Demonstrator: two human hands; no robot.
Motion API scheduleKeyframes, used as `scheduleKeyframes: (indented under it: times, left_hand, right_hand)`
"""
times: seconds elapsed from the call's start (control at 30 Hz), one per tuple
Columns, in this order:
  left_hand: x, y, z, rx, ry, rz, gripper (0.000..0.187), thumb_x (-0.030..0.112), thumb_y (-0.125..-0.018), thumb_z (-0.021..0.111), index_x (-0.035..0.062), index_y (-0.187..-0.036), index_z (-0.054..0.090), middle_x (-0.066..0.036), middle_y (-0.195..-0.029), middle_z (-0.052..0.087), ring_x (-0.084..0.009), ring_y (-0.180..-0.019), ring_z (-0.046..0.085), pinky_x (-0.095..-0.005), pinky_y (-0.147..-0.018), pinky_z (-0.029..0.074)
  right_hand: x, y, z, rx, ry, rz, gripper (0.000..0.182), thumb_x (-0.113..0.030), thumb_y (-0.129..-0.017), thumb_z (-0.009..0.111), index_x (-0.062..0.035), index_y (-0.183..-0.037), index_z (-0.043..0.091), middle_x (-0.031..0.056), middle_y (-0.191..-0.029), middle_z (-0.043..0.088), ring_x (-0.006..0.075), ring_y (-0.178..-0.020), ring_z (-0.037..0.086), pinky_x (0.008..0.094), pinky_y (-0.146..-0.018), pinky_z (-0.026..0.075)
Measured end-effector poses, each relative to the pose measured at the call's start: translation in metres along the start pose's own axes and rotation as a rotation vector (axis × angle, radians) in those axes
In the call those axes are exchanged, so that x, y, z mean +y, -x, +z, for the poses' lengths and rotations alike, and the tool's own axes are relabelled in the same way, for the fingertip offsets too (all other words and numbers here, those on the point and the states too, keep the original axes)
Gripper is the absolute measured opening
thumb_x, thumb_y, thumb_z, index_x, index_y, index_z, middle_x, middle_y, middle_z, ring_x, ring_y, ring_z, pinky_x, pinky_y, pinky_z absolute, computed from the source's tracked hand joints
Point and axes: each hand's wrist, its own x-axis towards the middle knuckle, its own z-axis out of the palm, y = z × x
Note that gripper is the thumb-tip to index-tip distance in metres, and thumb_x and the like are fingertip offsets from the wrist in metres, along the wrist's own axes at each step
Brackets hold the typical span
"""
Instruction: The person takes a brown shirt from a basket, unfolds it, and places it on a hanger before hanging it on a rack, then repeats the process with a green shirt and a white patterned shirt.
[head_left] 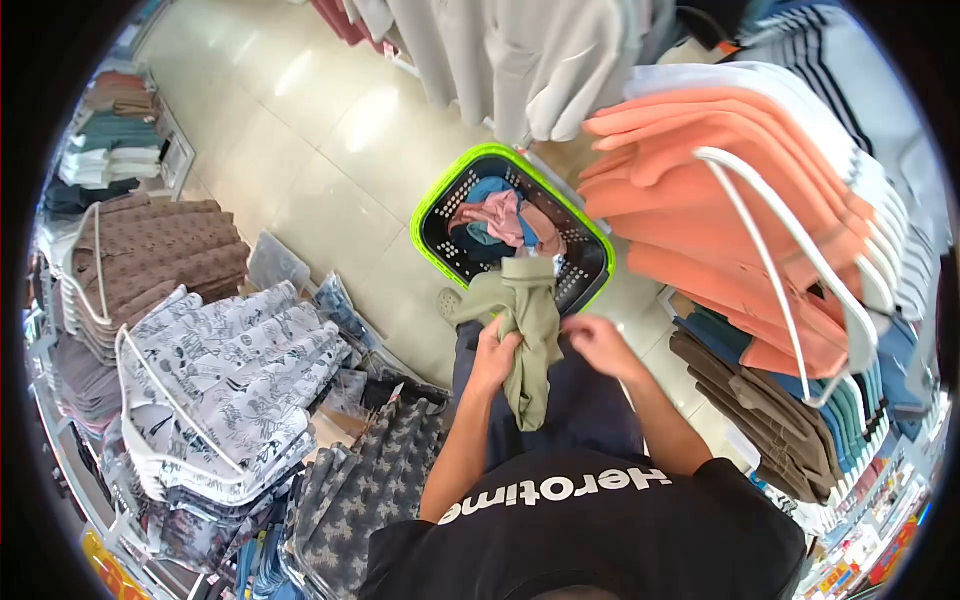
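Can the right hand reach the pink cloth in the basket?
Probably yes. The right hand hovers just above the basket, and the pink cloth lies on top, uncovered. Only the green garment hangs nearby, held by the left hand.

- At the frame's centre, the left hand [497, 352] grips an olive-green garment [522, 320], bunched and hanging down.
- The right hand [598, 343] touches the same garment's right edge, fingers curled.
- Just above the hands, a black basket with a lime-green rim [432, 199] sits on the pale tiled floor [300, 140], holding pink and blue clothes [505, 215].
- Orange shirts on white hangers [730, 190] fill the upper right.
- Patterned white shirts [230, 370] hang at the left.
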Motion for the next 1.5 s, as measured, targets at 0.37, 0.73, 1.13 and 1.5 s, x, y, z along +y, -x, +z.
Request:
scheduleKeyframes:
  times: [0.37, 0.73, 1.13, 1.5]
  left_hand:
    - [0.035, 0.043, 0.059, -0.071, -0.457, 0.272, 0.032, 0.016, -0.1, 0.051, -0.0045, -0.122, 0.062, -0.008, -0.11, 0.069, -0.0155, -0.102, 0.062, -0.0302, -0.092, 0.047]
    - [0.14, 0.095, 0.13, -0.299, -0.234, 0.21, 0.035, 0.007, -0.088, 0.058, -0.0021, -0.121, 0.062, -0.009, -0.114, 0.066, -0.0165, -0.104, 0.061, -0.0305, -0.093, 0.047]
    - [0.162, 0.097, 0.149, 0.08, -1.029, 0.753, 0.031, -0.005, -0.076, 0.053, -0.0002, -0.102, 0.069, -0.02, -0.1, 0.07, -0.0364, -0.096, 0.068, -0.0415, -0.089, 0.051]
    - [0.181, 0.127, 0.167, 0.252, -0.629, 0.911, 0.027, -0.003, -0.086, 0.048, -0.0037, -0.106, 0.067, -0.013, -0.092, 0.07, -0.0196, -0.088, 0.066, -0.032, -0.083, 0.051]
  right_hand:
    - [-0.133, 0.063, -0.064, 0.125, -0.158, -0.403, 0.017, 0.002, -0.077, 0.069, 0.003, -0.092, 0.061, 0.004, -0.085, 0.054, 0.0119, -0.078, 0.053, 0.0292, -0.066, 0.043]
    - [-0.149, 0.128, -0.066, 0.311, 0.278, -0.684, 0.029, -0.011, -0.069, 0.076, -0.0008, -0.092, 0.061, 0.0139, -0.091, 0.055, 0.0351, -0.089, 0.058, 0.0417, -0.078, 0.047]
    - [-0.172, 0.174, -0.128, 0.386, 0.126, -0.686, 0.013, -0.003, -0.081, 0.064, -0.0007, -0.093, 0.064, 0.0114, -0.089, 0.058, 0.0249, -0.085, 0.059, 0.0346, -0.074, 0.047]
    - [-0.149, 0.156, -0.137, 0.471, 0.209, -0.617, 0.028, 0.004, -0.075, 0.052, 0.0032, -0.099, 0.065, 0.0174, -0.094, 0.06, 0.0341, -0.091, 0.06, 0.04, -0.084, 0.047]
